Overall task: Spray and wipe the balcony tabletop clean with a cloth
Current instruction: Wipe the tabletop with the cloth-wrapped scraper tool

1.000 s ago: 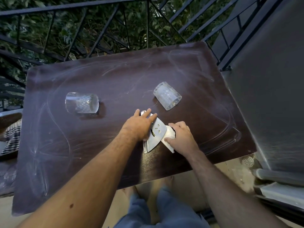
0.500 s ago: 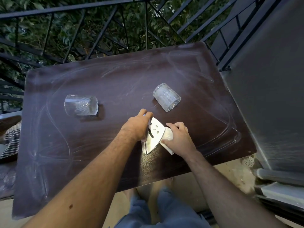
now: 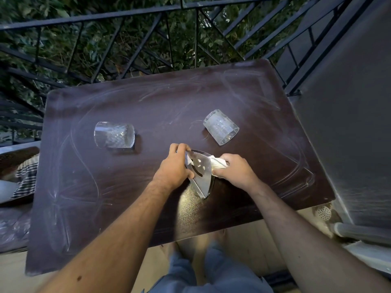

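The left hand [image 3: 175,168] has its fingers curled over the far left edge of a thin metal plate [image 3: 201,172], thumb under the near side, tilting it up off the tabletop [image 3: 105,197] near the middle of the near edge; the right hand [image 3: 234,172] pinches a bunched white cloth [image 3: 215,162] against the plate's right edge. Going from the left: a clear cut-glass tumbler [image 3: 114,135] lies on its side towards the left of the tabletop, well apart from the hands; then the plate and cloth; then a second tumbler [image 3: 221,126], also on its side, lies near the far side of the right hand, not touching it. Dusty swirls and streaks cover the brown surface out to its corners, so most of the wiping looks not yet done. The cloth is likely soft, light and limp, best kept wadded in the palm with the fingers spread behind it so that it presses flat and does not roll up. The plate looks stiff, light and slick, with thin edges, so holding it by the two long edges suits it. The tumblers are probably heavy, fragile and free to roll; each should be taken round the body and stood up or lifted away before wiping near the edges. No spray bottle is in view.
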`<move>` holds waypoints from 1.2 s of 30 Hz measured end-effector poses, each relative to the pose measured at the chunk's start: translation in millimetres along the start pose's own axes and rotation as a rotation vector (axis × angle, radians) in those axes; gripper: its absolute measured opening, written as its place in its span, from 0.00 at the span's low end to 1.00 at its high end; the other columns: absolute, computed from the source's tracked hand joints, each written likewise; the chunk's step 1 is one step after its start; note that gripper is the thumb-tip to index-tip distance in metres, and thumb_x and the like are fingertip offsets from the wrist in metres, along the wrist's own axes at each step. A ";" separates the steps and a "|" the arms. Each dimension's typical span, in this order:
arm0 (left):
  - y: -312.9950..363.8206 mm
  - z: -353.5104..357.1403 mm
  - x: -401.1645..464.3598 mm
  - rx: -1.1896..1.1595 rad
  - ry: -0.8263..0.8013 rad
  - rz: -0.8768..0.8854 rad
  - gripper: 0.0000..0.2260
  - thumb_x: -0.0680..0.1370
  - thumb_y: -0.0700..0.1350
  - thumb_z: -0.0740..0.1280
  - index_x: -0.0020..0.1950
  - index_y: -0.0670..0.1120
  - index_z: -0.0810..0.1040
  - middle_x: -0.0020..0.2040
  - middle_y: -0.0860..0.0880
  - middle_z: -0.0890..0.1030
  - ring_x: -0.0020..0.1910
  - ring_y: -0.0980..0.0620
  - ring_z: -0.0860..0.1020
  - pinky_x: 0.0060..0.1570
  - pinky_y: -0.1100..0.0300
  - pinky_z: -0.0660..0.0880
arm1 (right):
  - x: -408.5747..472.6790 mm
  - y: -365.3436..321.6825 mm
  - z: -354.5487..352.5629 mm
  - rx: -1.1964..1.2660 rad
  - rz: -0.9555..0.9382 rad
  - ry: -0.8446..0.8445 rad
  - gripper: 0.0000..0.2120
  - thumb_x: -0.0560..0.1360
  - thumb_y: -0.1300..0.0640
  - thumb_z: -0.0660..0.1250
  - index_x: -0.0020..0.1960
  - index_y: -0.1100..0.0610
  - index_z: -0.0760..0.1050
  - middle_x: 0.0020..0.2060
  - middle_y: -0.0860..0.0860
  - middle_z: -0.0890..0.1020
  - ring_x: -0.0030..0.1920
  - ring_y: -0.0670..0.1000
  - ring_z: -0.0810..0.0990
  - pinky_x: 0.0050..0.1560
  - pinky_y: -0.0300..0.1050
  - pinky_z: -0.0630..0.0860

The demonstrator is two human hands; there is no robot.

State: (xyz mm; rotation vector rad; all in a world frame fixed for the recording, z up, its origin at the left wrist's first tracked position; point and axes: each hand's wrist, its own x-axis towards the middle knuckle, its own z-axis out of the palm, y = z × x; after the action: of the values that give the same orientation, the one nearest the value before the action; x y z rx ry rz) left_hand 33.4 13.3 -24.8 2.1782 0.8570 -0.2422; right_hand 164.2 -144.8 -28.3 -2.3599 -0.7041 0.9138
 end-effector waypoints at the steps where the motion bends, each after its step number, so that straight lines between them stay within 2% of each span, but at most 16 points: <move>1: -3.2 0.3 -3.1 -0.023 0.030 -0.010 0.26 0.71 0.39 0.76 0.63 0.51 0.68 0.61 0.54 0.66 0.51 0.46 0.77 0.60 0.48 0.76 | -0.3 -4.2 0.6 0.032 -0.017 0.016 0.07 0.67 0.55 0.75 0.39 0.49 0.77 0.31 0.44 0.80 0.33 0.42 0.76 0.33 0.40 0.68; 4: -14.7 1.5 -14.1 -0.034 0.097 -0.041 0.18 0.75 0.43 0.73 0.59 0.49 0.68 0.56 0.52 0.68 0.49 0.44 0.78 0.58 0.47 0.75 | -1.5 -14.7 3.2 0.081 -0.068 0.046 0.09 0.67 0.55 0.76 0.37 0.46 0.77 0.32 0.42 0.81 0.33 0.39 0.77 0.35 0.36 0.69; 7: -24.3 5.0 -26.7 -0.043 0.160 -0.063 0.15 0.76 0.47 0.72 0.53 0.50 0.66 0.54 0.51 0.70 0.50 0.41 0.79 0.55 0.45 0.76 | -5.7 -22.3 6.7 0.069 -0.151 0.062 0.09 0.68 0.50 0.78 0.36 0.45 0.77 0.33 0.41 0.82 0.33 0.37 0.77 0.34 0.31 0.68; 11: -29.6 11.6 -39.7 -0.031 0.235 -0.088 0.16 0.76 0.52 0.71 0.53 0.49 0.66 0.54 0.50 0.71 0.48 0.38 0.80 0.50 0.46 0.76 | -12.4 -25.7 15.2 0.107 -0.178 0.115 0.08 0.70 0.51 0.77 0.40 0.45 0.78 0.33 0.41 0.82 0.32 0.39 0.77 0.34 0.34 0.70; 16: -32.3 16.2 -47.8 0.026 0.270 -0.096 0.17 0.76 0.56 0.70 0.50 0.51 0.65 0.53 0.50 0.73 0.48 0.38 0.81 0.46 0.48 0.76 | -20.9 -26.1 23.8 0.180 -0.204 0.173 0.06 0.70 0.55 0.76 0.40 0.48 0.80 0.38 0.41 0.83 0.40 0.41 0.80 0.40 0.38 0.75; 20: -32.3 16.5 -54.3 -0.011 0.281 -0.136 0.16 0.76 0.57 0.71 0.46 0.52 0.64 0.51 0.51 0.78 0.48 0.41 0.81 0.46 0.51 0.76 | -29.5 -30.1 30.2 0.170 -0.253 0.201 0.15 0.70 0.66 0.70 0.40 0.45 0.79 0.42 0.41 0.83 0.45 0.39 0.80 0.43 0.31 0.72; 24: -32.4 15.0 -60.4 -0.016 0.248 -0.124 0.18 0.75 0.58 0.71 0.46 0.51 0.65 0.51 0.51 0.82 0.49 0.45 0.82 0.46 0.55 0.75 | -36.9 -30.9 37.1 0.181 -0.259 0.219 0.15 0.70 0.67 0.68 0.42 0.46 0.81 0.43 0.40 0.83 0.47 0.38 0.79 0.45 0.27 0.71; 27: -33.3 8.1 -65.4 -0.015 0.257 -0.140 0.25 0.67 0.64 0.76 0.48 0.54 0.65 0.50 0.53 0.80 0.46 0.47 0.81 0.46 0.52 0.78 | -37.9 -31.2 41.2 0.177 -0.254 0.223 0.15 0.70 0.67 0.68 0.43 0.46 0.81 0.44 0.41 0.83 0.48 0.39 0.80 0.46 0.29 0.72; 29: -37.2 2.5 -66.8 -0.056 0.284 -0.088 0.29 0.63 0.64 0.78 0.51 0.54 0.66 0.51 0.55 0.77 0.45 0.50 0.79 0.46 0.52 0.78 | -38.4 -32.0 42.1 0.192 -0.249 0.231 0.15 0.70 0.67 0.67 0.43 0.46 0.81 0.43 0.41 0.84 0.47 0.40 0.80 0.46 0.32 0.73; 32: -42.2 -6.0 -63.6 -0.094 0.284 0.094 0.29 0.67 0.59 0.78 0.63 0.52 0.72 0.60 0.55 0.74 0.57 0.56 0.76 0.59 0.59 0.74 | -37.8 -32.8 42.9 0.208 -0.229 0.238 0.16 0.70 0.67 0.67 0.43 0.46 0.81 0.43 0.40 0.84 0.47 0.40 0.80 0.48 0.34 0.75; 34: -42.0 -13.0 -58.7 -0.048 0.270 0.193 0.24 0.72 0.55 0.75 0.66 0.51 0.75 0.61 0.56 0.75 0.59 0.58 0.73 0.62 0.60 0.71 | -37.0 -33.7 43.5 0.215 -0.212 0.243 0.15 0.71 0.68 0.68 0.44 0.47 0.82 0.43 0.41 0.84 0.47 0.41 0.81 0.49 0.36 0.76; 36: -39.5 -18.9 -54.9 -0.004 0.253 0.250 0.13 0.76 0.50 0.73 0.60 0.53 0.81 0.54 0.59 0.78 0.54 0.59 0.73 0.60 0.58 0.74 | -36.4 -34.4 44.3 0.223 -0.196 0.246 0.15 0.70 0.68 0.67 0.45 0.49 0.83 0.44 0.42 0.85 0.47 0.42 0.81 0.50 0.38 0.76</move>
State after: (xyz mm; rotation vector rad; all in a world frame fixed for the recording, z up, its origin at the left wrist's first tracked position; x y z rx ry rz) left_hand -35.5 18.3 -12.1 2.3165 0.7078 0.1619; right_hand 99.6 -130.2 -19.2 -2.1157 -0.6813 0.5742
